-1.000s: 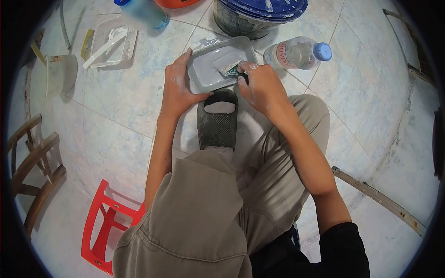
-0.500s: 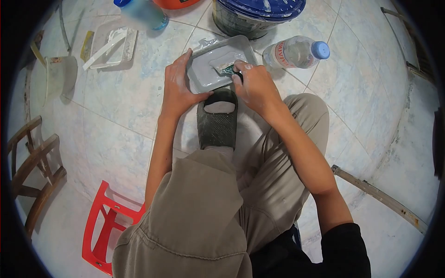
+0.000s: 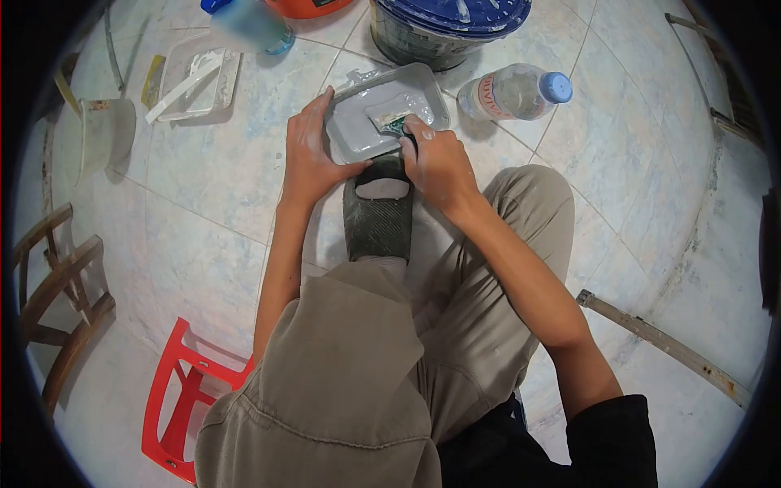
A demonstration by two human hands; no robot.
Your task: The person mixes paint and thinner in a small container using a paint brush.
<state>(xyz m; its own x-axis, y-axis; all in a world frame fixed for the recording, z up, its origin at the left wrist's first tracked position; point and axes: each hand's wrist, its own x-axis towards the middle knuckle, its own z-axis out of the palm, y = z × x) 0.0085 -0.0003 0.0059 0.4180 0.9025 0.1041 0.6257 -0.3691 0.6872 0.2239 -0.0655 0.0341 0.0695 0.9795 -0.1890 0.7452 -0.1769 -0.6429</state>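
Observation:
A shallow grey-white plastic tray (image 3: 350, 154) holds a smooth, pale grey paste or paint. My left hand (image 3: 307, 154) steadies the tray, fingers along its left side and thumb across the near edge. My right hand (image 3: 442, 163) grips a flat, dark-handled tool (image 3: 392, 123) with a green part near the fingers. Its paste-coated head lies in the pale material, and its exact kind is obscured by the coating. Pale smears mark both hands. Just below the tray is my foot in a dark slide sandal (image 3: 378, 220), close under my left thumb.
A water bottle (image 3: 515, 92) stands right of the tray, with a blue-lidded bucket (image 3: 447, 41) behind. At left are a second tray (image 3: 229, 96) with a white stick (image 3: 185, 91), and a blue bottle (image 3: 259, 31). A red plastic chair (image 3: 175, 390) is at lower left.
My right hand has shifted slightly left and nearer to me, drawing the tool a little left within the tray. My left hand keeps its place on the tray.

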